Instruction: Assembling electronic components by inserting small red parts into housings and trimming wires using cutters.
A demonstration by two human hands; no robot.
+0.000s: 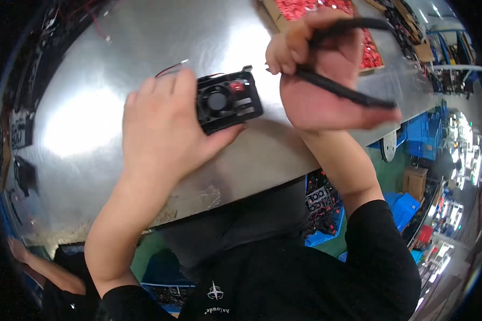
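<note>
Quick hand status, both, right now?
Left hand: holding a black fan unit on the table.
Right hand: raised, blurred, holding a black two-armed tool.

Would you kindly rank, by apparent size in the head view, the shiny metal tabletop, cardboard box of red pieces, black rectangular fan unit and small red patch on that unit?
1. Shiny metal tabletop
2. Cardboard box of red pieces, partly hidden
3. Black rectangular fan unit, partly covered
4. Small red patch
</note>
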